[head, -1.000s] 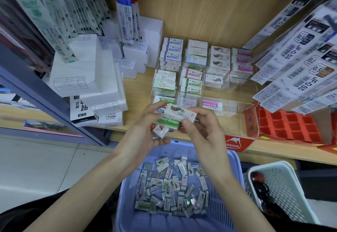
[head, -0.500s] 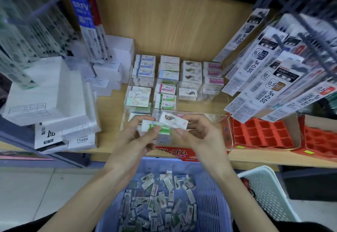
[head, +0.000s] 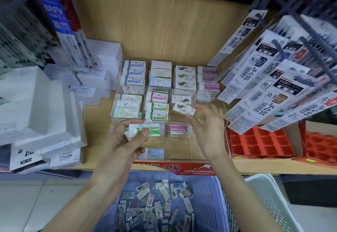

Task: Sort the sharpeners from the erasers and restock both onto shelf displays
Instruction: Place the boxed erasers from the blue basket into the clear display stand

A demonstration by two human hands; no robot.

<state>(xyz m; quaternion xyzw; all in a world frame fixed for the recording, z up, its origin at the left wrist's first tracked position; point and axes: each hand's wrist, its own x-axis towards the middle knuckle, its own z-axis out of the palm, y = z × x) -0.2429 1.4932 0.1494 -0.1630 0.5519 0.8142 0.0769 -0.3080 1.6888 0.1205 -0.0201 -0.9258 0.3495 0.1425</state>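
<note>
On the wooden shelf (head: 96, 115), the right hand (head: 206, 125) has carried its white eraser (head: 183, 108) out over the clear tray (head: 182, 140) – ready to drop in – while the left hand (head: 125, 140) still grips the green eraser (head: 144, 130) above the blue basket (head: 206, 191) nearby.

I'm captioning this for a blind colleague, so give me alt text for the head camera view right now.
A person's right hand places a white eraser into a clear shelf display of stacked erasers, while the left hand holds a green Hard Eraser. Below, a blue basket holds many loose wrapped erasers.
</note>
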